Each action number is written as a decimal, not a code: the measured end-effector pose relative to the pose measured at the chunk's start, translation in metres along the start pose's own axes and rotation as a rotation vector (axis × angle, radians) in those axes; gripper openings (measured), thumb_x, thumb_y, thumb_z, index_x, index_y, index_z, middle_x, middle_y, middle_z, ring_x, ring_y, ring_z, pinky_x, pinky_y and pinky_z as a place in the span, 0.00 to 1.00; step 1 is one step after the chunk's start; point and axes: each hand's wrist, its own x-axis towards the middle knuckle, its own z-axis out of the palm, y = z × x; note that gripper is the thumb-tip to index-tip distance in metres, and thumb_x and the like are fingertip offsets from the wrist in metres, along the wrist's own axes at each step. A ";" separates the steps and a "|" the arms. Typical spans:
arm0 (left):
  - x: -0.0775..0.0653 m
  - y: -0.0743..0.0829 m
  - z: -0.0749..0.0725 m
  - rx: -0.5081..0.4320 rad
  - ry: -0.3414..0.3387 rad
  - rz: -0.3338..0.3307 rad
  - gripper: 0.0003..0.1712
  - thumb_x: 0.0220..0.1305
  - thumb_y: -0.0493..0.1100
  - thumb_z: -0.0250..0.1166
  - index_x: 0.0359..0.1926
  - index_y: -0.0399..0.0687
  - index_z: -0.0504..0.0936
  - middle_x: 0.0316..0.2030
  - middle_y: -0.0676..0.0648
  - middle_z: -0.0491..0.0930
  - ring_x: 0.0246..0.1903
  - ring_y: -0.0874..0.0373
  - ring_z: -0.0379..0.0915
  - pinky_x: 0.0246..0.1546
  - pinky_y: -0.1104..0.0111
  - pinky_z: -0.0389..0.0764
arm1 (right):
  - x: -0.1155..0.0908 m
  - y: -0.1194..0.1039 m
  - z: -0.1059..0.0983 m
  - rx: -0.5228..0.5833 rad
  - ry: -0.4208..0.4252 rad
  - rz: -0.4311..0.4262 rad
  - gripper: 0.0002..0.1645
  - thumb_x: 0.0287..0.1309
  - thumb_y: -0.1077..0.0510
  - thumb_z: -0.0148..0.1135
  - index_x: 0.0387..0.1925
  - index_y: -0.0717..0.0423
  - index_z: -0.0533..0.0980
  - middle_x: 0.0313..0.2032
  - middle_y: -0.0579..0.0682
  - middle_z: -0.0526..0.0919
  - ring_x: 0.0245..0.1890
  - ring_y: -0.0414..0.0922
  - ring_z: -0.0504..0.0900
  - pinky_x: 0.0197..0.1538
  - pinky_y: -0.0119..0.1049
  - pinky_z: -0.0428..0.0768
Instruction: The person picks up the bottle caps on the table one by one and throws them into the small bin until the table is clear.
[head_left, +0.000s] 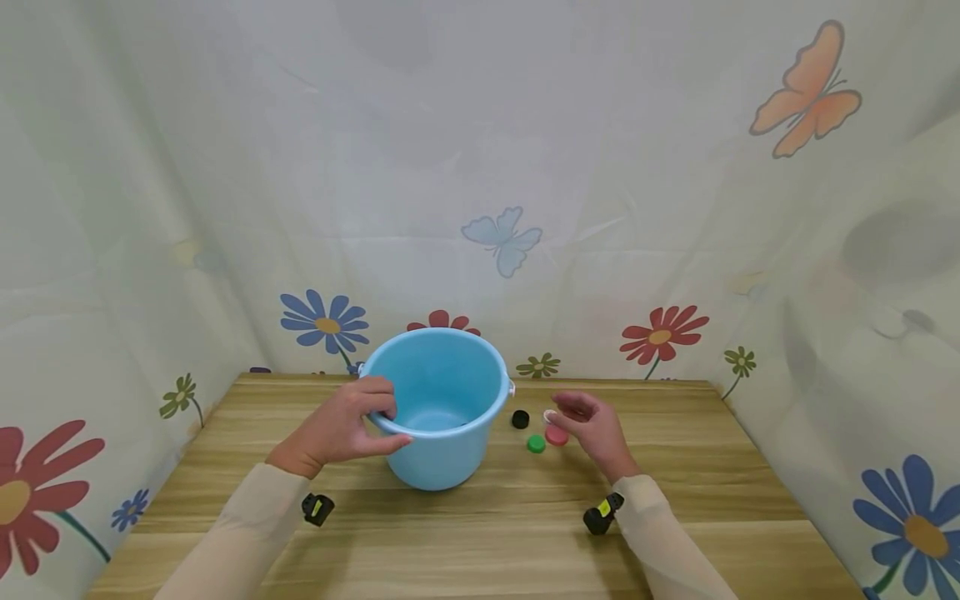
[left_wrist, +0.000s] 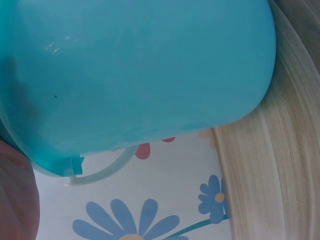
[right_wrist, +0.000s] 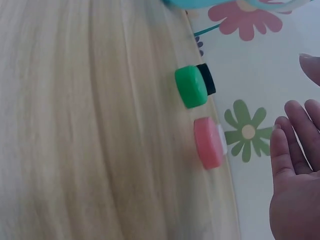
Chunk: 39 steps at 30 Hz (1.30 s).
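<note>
A light blue bucket (head_left: 438, 458) stands upright on the wooden table, left of the middle. My left hand (head_left: 348, 425) grips its near left rim, the thumb outside and the fingers curled over the edge. To the right of the bucket my right hand (head_left: 592, 427) hovers over a small group of bottle caps, with nothing between its loosely bent fingers. Below it are a red cap (head_left: 557, 436) and a white cap (head_left: 548, 416), partly hidden by the fingers. A green cap (head_left: 536, 444) and a black cap (head_left: 521, 419) lie nearer the bucket.
The wood-grain table (head_left: 450, 550) ends against a hanging cloth (head_left: 360, 167) printed with flowers and butterflies. In the left wrist view the bucket's pale handle (left_wrist: 110, 170) hangs along its side. Each wrist carries a small black device (head_left: 318, 508).
</note>
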 end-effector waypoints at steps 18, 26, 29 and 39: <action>0.000 0.000 0.001 -0.003 0.007 0.002 0.18 0.51 0.59 0.79 0.26 0.64 0.77 0.32 0.62 0.73 0.38 0.66 0.70 0.38 0.65 0.82 | 0.001 0.015 -0.008 -0.082 0.004 0.073 0.29 0.58 0.55 0.75 0.60 0.59 0.78 0.60 0.57 0.82 0.63 0.54 0.80 0.65 0.46 0.78; 0.000 -0.001 0.001 -0.001 0.020 0.019 0.19 0.52 0.60 0.79 0.26 0.63 0.77 0.32 0.62 0.73 0.37 0.67 0.70 0.37 0.65 0.81 | 0.004 0.023 -0.009 -0.127 -0.008 0.089 0.31 0.56 0.54 0.77 0.59 0.59 0.79 0.59 0.58 0.83 0.61 0.55 0.81 0.65 0.49 0.78; 0.000 -0.002 0.002 0.000 0.020 0.018 0.19 0.52 0.60 0.79 0.26 0.63 0.76 0.32 0.62 0.73 0.37 0.67 0.70 0.37 0.65 0.82 | 0.004 0.024 -0.008 -0.146 -0.006 0.106 0.32 0.54 0.53 0.78 0.59 0.58 0.79 0.58 0.58 0.83 0.59 0.54 0.82 0.63 0.48 0.79; -0.001 -0.002 0.002 -0.003 0.020 0.017 0.19 0.51 0.60 0.79 0.26 0.63 0.77 0.32 0.62 0.73 0.38 0.66 0.70 0.38 0.64 0.82 | 0.004 0.025 -0.007 -0.210 -0.023 0.131 0.28 0.55 0.54 0.78 0.56 0.59 0.81 0.54 0.57 0.85 0.53 0.51 0.83 0.58 0.47 0.82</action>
